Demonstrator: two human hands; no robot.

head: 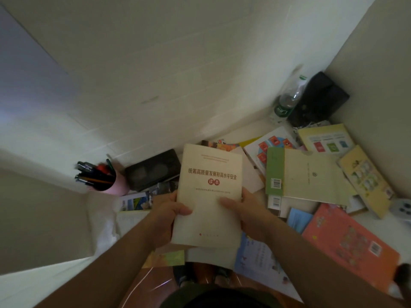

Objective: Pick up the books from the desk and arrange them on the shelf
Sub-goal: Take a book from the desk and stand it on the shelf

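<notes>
A cream paperback book [209, 174] with red-brown Chinese title text is lifted above the desk, cover facing me. My left hand [171, 216] grips its left edge, thumb across the cover. My right hand [244, 210] grips its right edge, thumb on the cover too. Below and around it lie several other books: a green-spined cream one [311, 174], an orange one [347, 243], a yellow one [367, 181], a light blue one [258, 256]. No shelf can be made out for certain.
A pink pen cup [106, 176] full of pens stands at the left by the wall. Next to it lies a black case [153, 170]. A plastic bottle [289, 98] and a black bag [320, 98] fill the far right corner.
</notes>
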